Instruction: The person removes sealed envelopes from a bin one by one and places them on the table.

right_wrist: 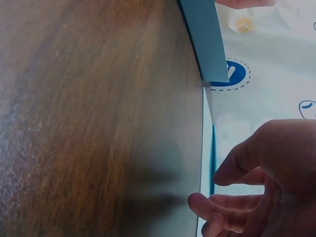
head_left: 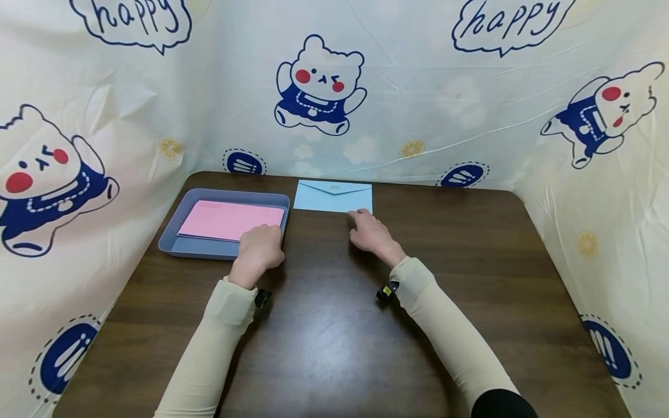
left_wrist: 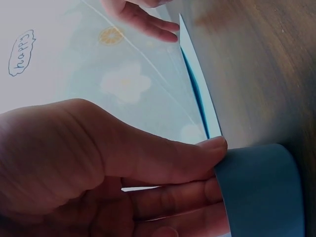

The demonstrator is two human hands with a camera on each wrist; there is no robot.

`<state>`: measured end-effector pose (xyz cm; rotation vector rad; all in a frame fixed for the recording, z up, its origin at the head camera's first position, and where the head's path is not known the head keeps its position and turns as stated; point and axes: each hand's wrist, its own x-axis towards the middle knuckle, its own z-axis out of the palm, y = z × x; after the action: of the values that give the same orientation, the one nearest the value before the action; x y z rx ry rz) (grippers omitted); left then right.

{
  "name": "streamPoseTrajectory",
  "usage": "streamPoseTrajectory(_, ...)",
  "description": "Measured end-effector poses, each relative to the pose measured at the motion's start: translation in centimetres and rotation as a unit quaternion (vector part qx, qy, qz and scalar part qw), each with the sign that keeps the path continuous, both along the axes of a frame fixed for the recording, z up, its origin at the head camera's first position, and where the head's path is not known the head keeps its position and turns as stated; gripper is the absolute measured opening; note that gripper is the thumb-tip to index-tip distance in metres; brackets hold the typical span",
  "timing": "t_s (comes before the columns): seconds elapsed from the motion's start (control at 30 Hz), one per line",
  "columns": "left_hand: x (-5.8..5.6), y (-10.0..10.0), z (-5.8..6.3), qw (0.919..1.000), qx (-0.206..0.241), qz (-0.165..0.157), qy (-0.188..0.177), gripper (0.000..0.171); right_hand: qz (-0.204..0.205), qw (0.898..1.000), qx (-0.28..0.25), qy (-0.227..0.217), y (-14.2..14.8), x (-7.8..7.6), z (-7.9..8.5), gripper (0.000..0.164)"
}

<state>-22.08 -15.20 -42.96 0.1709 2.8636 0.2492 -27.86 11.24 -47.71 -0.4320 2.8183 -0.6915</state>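
A blue-grey tray (head_left: 198,250) at the back left of the table holds a pink envelope (head_left: 230,219). My left hand (head_left: 259,248) is at the tray's right side; in the left wrist view its thumb lies at the rim of the tray wall (left_wrist: 261,190) and its fingers pass behind that wall, gripping it. A light blue envelope (head_left: 329,200) lies right of the tray, flap side up. My right hand (head_left: 373,235) is at its near right corner. In the right wrist view, thumb and fingers (right_wrist: 228,201) are apart beside the envelope's edge, pinching nothing.
A brown wooden table (head_left: 324,337) lies under everything. Printed cloth (head_left: 407,104) with bears hangs behind its back edge and along both sides. A dark band (head_left: 388,290) with a small device is on each wrist.
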Motion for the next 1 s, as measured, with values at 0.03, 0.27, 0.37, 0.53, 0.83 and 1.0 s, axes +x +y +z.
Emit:
streamPoseTrajectory(0.03,0.0,-0.1,0.0,1.0,0.001,-0.003,-0.001,0.013,0.001,1.0,0.0,0.0,-0.1,0.0,0.0,0.055)
streamPoseTrajectory(0.27,-0.5,-1.3,0.3,0.9992,0.025,-0.027,-0.014,0.013,0.006,1.0,-0.008,0.003,-0.7,0.0,0.5,0.054)
streamPoseTrajectory(0.37,-0.7,-1.8,0.2,0.998,0.044,-0.035,-0.029,0.016,0.008,1.0,-0.009,0.004,-0.9,-0.1,0.5,0.054)
streamPoseTrajectory(0.53,-1.0,-2.4,0.4,0.9953,0.066,-0.051,-0.05,0.011,0.016,1.0,-0.016,0.002,-1.1,0.0,0.4,0.054)
streamPoseTrajectory(0.83,-1.1,-2.4,0.8,0.9938,0.062,-0.067,-0.063,0.012,0.024,0.999,-0.035,-0.01,-1.6,0.3,0.5,0.056)
streamPoseTrajectory(1.0,-1.0,-2.5,0.7,0.9917,0.073,-0.075,-0.074,0.014,0.026,0.999,-0.035,-0.009,-2.1,0.7,0.6,0.055)
